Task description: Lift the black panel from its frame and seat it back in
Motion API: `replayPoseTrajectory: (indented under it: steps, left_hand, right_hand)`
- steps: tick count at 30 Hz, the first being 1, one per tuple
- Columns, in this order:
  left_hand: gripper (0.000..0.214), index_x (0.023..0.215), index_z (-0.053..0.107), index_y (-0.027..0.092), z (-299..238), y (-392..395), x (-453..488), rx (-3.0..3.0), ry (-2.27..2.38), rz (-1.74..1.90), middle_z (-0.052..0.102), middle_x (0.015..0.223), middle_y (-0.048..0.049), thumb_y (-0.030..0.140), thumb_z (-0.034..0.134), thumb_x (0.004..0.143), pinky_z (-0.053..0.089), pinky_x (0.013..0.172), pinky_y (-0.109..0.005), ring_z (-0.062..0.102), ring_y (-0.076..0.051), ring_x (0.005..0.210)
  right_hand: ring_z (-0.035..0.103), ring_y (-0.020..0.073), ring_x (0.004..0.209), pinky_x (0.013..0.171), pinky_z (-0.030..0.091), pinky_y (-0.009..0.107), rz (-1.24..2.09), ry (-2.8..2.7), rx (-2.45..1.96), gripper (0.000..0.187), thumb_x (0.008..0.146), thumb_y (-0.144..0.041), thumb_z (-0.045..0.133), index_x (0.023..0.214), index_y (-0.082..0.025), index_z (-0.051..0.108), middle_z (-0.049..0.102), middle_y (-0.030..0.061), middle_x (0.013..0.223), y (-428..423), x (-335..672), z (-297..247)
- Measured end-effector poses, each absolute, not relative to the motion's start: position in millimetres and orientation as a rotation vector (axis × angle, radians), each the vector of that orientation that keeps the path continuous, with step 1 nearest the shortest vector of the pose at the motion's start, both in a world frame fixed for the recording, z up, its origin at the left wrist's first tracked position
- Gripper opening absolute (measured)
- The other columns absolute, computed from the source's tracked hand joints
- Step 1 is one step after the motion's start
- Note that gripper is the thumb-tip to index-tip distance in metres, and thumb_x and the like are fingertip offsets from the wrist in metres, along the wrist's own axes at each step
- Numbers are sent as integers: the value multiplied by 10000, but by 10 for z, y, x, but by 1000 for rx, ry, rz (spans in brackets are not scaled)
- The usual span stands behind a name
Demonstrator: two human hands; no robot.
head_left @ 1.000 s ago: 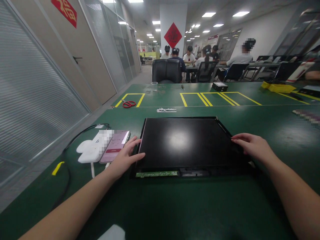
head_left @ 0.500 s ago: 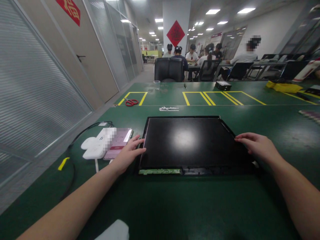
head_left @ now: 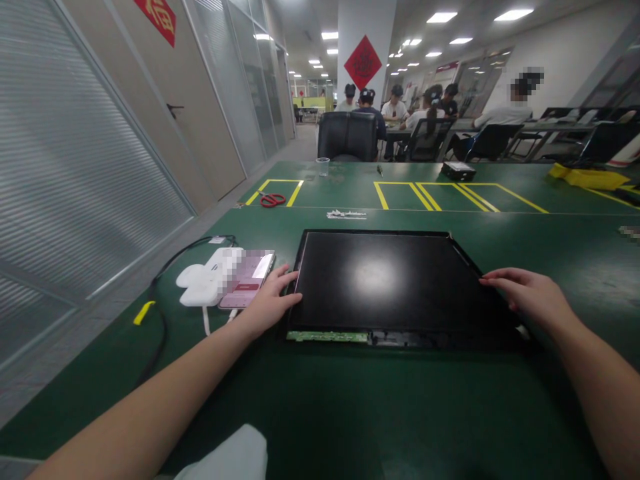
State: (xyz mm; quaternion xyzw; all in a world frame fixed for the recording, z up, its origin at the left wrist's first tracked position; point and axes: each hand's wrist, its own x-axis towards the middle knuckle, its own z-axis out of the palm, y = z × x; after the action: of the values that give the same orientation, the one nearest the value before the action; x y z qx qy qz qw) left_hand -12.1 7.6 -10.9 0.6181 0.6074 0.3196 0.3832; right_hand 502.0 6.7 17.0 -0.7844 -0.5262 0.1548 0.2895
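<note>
A flat black display panel (head_left: 395, 283) lies on the green table (head_left: 350, 400), with a green circuit strip (head_left: 327, 337) along its near edge. My left hand (head_left: 270, 303) rests on the panel's left edge, fingers curled over it. On the right edge lies my right hand (head_left: 527, 297), its fingers gripping the rim. Both hands hold the panel flat on the table.
A phone (head_left: 247, 277) and a white charger block (head_left: 203, 287) with a black cable (head_left: 160, 320) lie left of the panel. Red scissors (head_left: 273, 199), a clear cup (head_left: 323, 166) and a small black box (head_left: 457, 171) sit farther back. Several people sit at tables beyond black chairs (head_left: 347, 135).
The view has shifted slightly so everything sits a bit further right; my hands keep their hold on the panel's two sides.
</note>
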Motion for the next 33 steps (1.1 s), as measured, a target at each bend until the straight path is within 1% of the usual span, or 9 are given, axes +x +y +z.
replayPoseTrajectory:
  steps: [3,5,9,11,14,20,23,30,33]
  left_hand:
    - [756,1609,571,241,-110,43,-123,1696,1518,830,338,1810,-153,314,730,873,229,1377,-560,278,-363,1699]
    - [766,1630,532,262,-105,28,-151,1805,1491,827,318,1813,-155,345,723,893,262,1362,-581,272,-365,1701]
    - [698,1546,593,278,-15,12,-260,1970,1403,780,461,1735,-154,434,764,887,379,1310,-598,432,-378,1623]
    - [791,1593,542,275,74,-3,-306,2046,1395,750,526,1700,-151,455,801,867,412,1293,-593,508,-374,1570]
    - [923,1656,480,261,201,-34,-338,2186,1424,650,556,1699,-148,465,855,838,420,1286,-596,539,-385,1546]
    - [656,1485,699,275,273,-43,-322,2403,1307,344,723,1542,-100,421,859,866,478,1242,-554,641,-358,1456]
    - [650,1478,715,260,296,-47,-296,2436,1303,283,721,1546,-103,394,870,861,460,1260,-537,614,-356,1494]
    - [531,1410,767,343,382,-92,-263,2383,1298,267,743,1515,-45,375,829,884,463,1261,-505,621,-338,1495]
    - [510,1373,785,363,348,-72,-283,2367,1295,298,763,1485,-25,385,838,867,468,1254,-510,633,-335,1484]
  right_hand:
    - [596,197,509,696,467,425,520,-1313,-2163,262,852,-445,663,910,-244,819,777,65,799,47,4936,258]
    - [613,203,522,725,472,424,514,-1304,-2205,238,848,-415,653,897,-245,813,777,57,799,49,4899,296]
    - [630,220,536,708,472,410,518,-1284,-2249,248,812,-411,640,895,-245,804,763,40,748,76,4896,303]
    - [638,226,541,698,477,408,518,-1291,-2248,272,795,-424,636,908,-245,807,769,38,756,89,4919,283]
    - [666,241,558,700,489,412,491,-1322,-2264,307,781,-450,635,925,-251,818,775,38,764,102,4964,245]
    - [668,245,556,684,492,405,470,-1343,-2279,331,761,-468,637,925,-254,827,745,34,704,129,4995,209]
    - [662,240,548,687,494,404,461,-1335,-2286,311,768,-452,638,913,-253,827,732,31,687,119,4976,223]
    - [658,237,543,677,499,421,488,-1404,-2179,234,854,-447,654,891,-283,816,756,56,760,43,4961,247]
    - [637,224,539,673,524,419,508,-1333,-2182,222,816,-405,670,906,-262,815,780,67,818,81,4897,285]
